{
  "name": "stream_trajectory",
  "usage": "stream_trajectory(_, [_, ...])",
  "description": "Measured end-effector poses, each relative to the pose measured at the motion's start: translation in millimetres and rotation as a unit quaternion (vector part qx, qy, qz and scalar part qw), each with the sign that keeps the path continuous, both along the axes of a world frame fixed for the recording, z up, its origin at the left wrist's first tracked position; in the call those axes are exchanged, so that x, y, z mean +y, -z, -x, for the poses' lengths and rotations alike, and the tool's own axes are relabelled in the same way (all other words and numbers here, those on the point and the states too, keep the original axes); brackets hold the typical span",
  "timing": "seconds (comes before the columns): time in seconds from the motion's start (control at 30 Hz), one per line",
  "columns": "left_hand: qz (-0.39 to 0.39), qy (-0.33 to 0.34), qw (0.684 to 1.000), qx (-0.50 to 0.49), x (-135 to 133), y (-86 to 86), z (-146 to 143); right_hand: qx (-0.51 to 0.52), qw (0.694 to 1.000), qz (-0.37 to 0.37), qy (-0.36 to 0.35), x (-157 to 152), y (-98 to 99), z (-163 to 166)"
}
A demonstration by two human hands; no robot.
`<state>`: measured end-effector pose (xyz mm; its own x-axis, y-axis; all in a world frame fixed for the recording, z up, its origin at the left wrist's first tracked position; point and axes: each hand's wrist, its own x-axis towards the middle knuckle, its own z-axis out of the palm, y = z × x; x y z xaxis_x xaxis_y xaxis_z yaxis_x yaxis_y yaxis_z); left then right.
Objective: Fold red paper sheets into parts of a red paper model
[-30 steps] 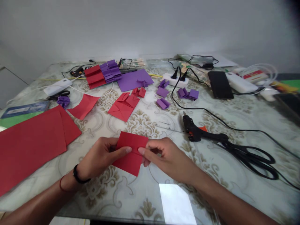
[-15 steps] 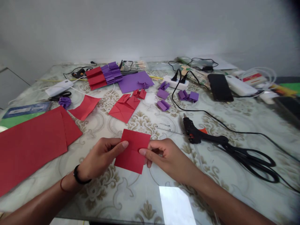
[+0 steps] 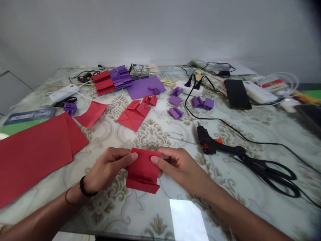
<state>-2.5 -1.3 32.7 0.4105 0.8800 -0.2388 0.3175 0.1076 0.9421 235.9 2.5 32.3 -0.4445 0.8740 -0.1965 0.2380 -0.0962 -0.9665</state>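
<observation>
A small red paper piece [image 3: 143,167] is held between my two hands above the table's near middle. Crossing crease lines show on it, and its near edge is bent up in a flap. My left hand [image 3: 114,166] pinches the paper's left side, thumb on top. On the right side my right hand [image 3: 175,165] grips it the same way, fingers hidden underneath. Beyond the hands lies a folded red paper piece [image 3: 134,117], with a smaller red folded piece [image 3: 150,100] against its far corner.
Large red sheets [image 3: 35,154] cover the left side. At right lie a black glue gun [image 3: 208,140] and black-handled scissors [image 3: 271,174], with a cord [image 3: 233,129] running past. Small purple folded papers [image 3: 175,112], a power strip [image 3: 189,88] and a phone [image 3: 237,94] are farther back.
The red paper, flat before, now has its near edge folded up and sits slightly nearer to me. My right thumb has moved a little up along its right side.
</observation>
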Motion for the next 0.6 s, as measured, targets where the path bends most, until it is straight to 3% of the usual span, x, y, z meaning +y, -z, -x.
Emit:
stream_trajectory(0.1, [0.039,0.006,0.998,-0.039,0.1,-1.1,0.1,-0.008,1.000,-0.029,-0.004,0.4,0.2,-0.1])
stream_trajectory(0.43, [-0.057,0.004,0.996,0.067,-1.6,-3.1,-0.3,-0.020,0.998,-0.057,-0.034,-2.6,2.0,0.1])
stream_trajectory(0.6, [-0.004,0.010,1.000,0.024,-0.2,-3.8,-3.0,-0.034,0.996,-0.079,0.003,-1.3,1.1,-0.2])
